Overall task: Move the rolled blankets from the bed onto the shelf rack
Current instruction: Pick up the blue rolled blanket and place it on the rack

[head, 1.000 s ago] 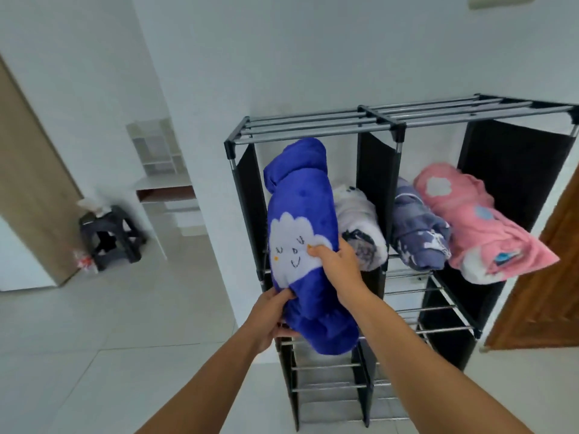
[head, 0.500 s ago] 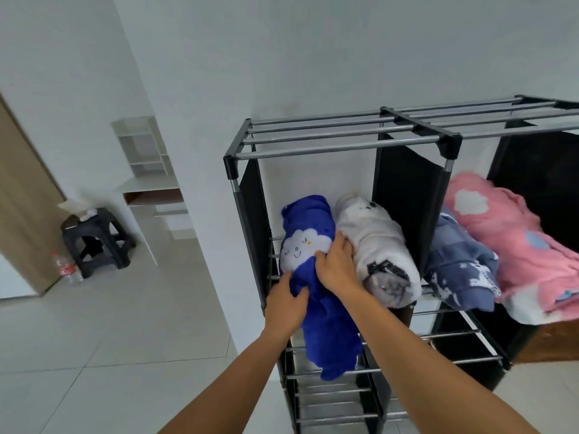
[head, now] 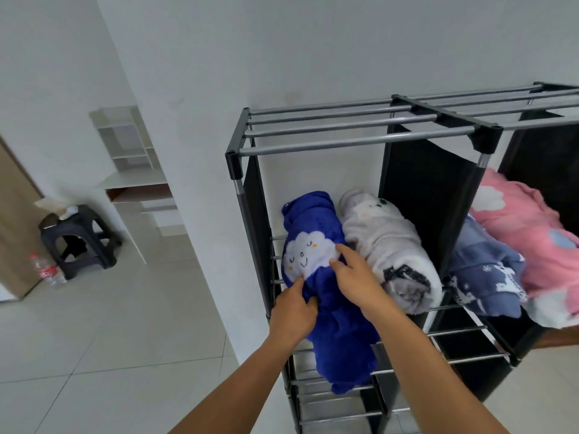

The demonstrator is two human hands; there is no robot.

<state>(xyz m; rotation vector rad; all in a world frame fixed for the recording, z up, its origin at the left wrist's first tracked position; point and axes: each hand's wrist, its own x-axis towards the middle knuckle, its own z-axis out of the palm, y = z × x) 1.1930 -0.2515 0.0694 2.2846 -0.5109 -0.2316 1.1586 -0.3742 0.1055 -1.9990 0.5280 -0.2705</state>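
The blue rolled blanket with the white cloud face lies on the upper shelf of the black shelf rack, in the left compartment, pressed up against the rack's left side panel. Its near end hangs over the front rail and droops down past the shelf below. Touching it on the right lies a grey-white rolled blanket, sharing the same compartment and also poking out a little over the front edge.

Both of the person's hands are on the blue roll. The left hand sits at the roll's left edge, just below the cloud patch, its fingers curled against the fabric and partly tucked out of sight, so I cannot tell whether they pinch it or only press. The right hand rests flat across the top, fingers spread and extended, tips on the white cloud, not gripping anything.

Beyond the black fabric divider, the right compartment holds a slate-blue patterned blanket and, beside it, a pink blanket with white cloud shapes, both spilling over the front rail.

Off to the left, across the tiled floor, a dark plastic stool stands near a wooden door, with a drinks bottle on the floor just beside it. A white desk with small shelves stands against the far wall.
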